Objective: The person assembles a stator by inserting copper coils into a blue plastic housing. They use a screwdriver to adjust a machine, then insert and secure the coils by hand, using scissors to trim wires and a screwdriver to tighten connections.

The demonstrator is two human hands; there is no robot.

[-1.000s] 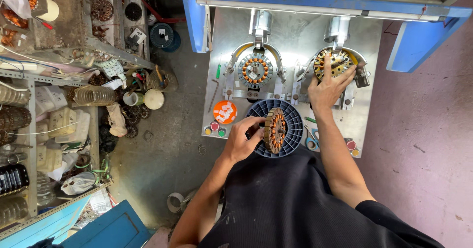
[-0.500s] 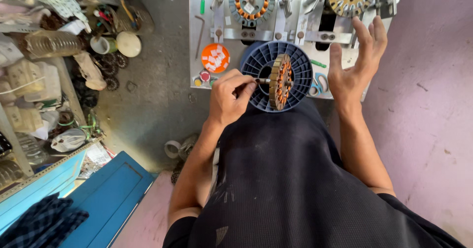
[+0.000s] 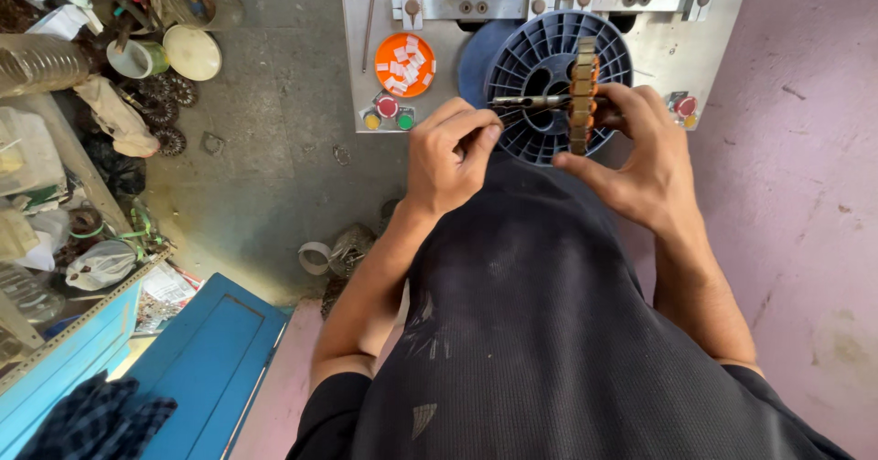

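Gripping the stator core [image 3: 582,94] in our right hand [image 3: 640,163], left hand [image 3: 450,154] fingers pinching its shaft [image 3: 529,101], we judge a level hold best.

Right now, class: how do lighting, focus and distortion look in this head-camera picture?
Head view: soft, even daylight, no harsh glare; left hand, right hand and stator are sharp; wide-angle lens bends the edges, stretching the blue box.
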